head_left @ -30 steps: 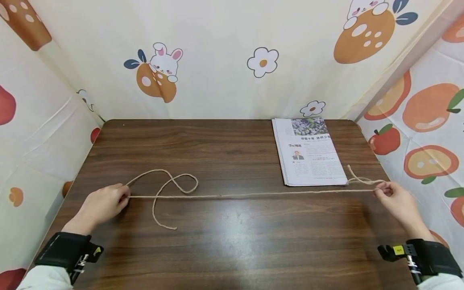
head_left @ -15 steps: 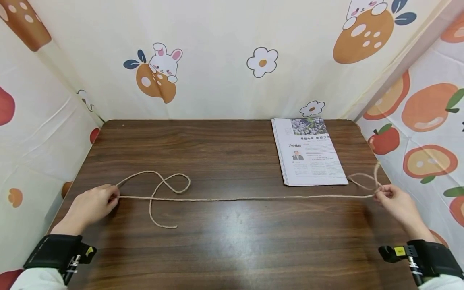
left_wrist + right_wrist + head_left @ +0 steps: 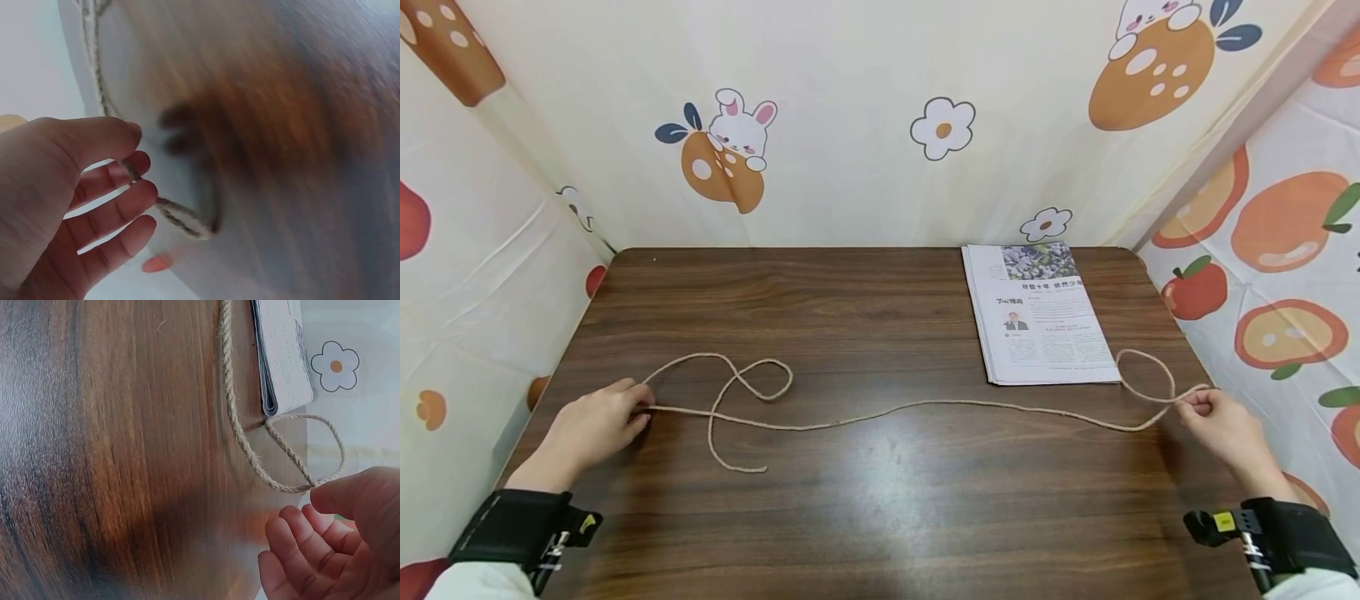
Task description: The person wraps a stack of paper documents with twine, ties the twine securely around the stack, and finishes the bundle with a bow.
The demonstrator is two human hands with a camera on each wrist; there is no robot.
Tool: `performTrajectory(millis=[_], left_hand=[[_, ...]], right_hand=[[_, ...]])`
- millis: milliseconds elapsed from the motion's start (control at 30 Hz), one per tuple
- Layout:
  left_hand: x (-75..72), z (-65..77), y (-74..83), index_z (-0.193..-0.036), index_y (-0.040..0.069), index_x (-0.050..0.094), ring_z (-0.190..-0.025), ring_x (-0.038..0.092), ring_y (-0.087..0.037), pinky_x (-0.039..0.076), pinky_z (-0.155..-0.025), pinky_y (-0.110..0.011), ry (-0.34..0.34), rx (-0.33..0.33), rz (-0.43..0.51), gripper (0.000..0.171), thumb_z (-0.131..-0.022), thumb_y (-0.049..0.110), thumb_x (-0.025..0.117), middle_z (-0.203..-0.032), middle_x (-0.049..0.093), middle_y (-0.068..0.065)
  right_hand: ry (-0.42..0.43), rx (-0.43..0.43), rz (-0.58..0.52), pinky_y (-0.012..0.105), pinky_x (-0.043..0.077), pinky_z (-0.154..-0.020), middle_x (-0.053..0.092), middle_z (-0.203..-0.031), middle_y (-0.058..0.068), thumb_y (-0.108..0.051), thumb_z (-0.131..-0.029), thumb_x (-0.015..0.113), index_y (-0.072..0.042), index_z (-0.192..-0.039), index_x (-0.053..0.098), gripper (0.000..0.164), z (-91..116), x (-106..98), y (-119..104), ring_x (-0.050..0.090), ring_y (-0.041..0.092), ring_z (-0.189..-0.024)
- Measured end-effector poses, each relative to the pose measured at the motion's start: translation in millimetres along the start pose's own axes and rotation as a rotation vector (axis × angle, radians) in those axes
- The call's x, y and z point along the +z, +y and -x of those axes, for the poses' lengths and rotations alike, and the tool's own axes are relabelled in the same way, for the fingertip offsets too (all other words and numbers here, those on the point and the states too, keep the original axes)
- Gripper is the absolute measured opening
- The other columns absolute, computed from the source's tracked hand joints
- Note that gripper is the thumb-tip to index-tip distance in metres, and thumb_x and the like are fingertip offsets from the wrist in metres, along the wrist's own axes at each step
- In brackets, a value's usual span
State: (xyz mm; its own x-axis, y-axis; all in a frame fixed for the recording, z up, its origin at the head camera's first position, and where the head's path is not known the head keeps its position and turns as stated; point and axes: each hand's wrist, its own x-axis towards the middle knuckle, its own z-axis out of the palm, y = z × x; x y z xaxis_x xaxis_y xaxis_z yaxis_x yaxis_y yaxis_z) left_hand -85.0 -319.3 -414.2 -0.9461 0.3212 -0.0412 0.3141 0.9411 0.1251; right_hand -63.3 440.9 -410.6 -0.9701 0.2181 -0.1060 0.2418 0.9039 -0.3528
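Note:
A tan twine rope (image 3: 880,414) runs in a slack wave across the brown wooden table between both hands. My left hand (image 3: 591,429) pinches it at the left, the index finger hidden behind the thumb in the left wrist view. Past that hand a tail forms a loop (image 3: 767,379), with its loose end resting on the tabletop. My right hand (image 3: 1228,429) pinches the other end near the table's right edge, thumb tip (image 3: 328,494) right on the twine where it crosses itself. A round loop (image 3: 342,450) spreads beyond this thumb.
A folded newspaper stack (image 3: 1048,329) lies at the back right, its near edge close to the right-hand loop. Patterned cloth (image 3: 850,125) hangs behind the table and along both sides. Each wrist wears a black camera strap (image 3: 508,529).
The left hand has moved left. The rope, taut before, now sags into a wave. At the right hand its upright tail has dropped and turned into a round loop.

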Motion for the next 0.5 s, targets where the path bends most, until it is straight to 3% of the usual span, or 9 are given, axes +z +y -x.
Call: performTrajectory(millis=[200, 333, 500], left_hand=[[-6.8, -2.7, 13.5, -0.086, 0.008, 0.063, -0.058, 0.053, -0.013, 0.042, -0.049, -0.034, 0.073, 0.057, -0.017, 0.017, -0.073, 0.008, 0.073, -0.083, 0.057, -0.006], [-9.4, -7.4, 25.9, -0.087, 0.005, 0.064, -0.062, 0.056, -0.018, 0.044, -0.050, -0.036, 0.156, 0.127, -0.044, 0.020, -0.070, 0.007, 0.075, -0.081, 0.058, -0.007], [-5.3, -14.3, 45.2, -0.088, 0.004, 0.063, -0.071, 0.057, -0.025, 0.047, -0.056, -0.039, 0.265, 0.238, -0.059, 0.028, -0.064, 0.007, 0.078, -0.083, 0.058, -0.007]], right_hand=[[0.046, -0.010, 0.006, 0.028, 0.034, -0.051, 0.058, -0.073, 0.017, -0.019, -0.089, 0.055, 0.008, -0.092, 0.052, 0.027, 3.4, -1.2, -5.7, 0.047, 0.019, -0.061], [0.108, -0.047, 0.013, 0.028, 0.034, -0.049, 0.057, -0.072, 0.017, -0.017, -0.088, 0.055, 0.007, -0.092, 0.052, 0.024, 7.0, -2.1, -16.4, 0.046, 0.017, -0.057], [0.177, -0.185, 0.019, 0.029, 0.037, -0.049, 0.060, -0.072, 0.016, -0.010, -0.083, 0.061, 0.003, -0.088, 0.056, 0.014, 7.8, 5.0, -32.7, 0.051, 0.015, -0.057]])
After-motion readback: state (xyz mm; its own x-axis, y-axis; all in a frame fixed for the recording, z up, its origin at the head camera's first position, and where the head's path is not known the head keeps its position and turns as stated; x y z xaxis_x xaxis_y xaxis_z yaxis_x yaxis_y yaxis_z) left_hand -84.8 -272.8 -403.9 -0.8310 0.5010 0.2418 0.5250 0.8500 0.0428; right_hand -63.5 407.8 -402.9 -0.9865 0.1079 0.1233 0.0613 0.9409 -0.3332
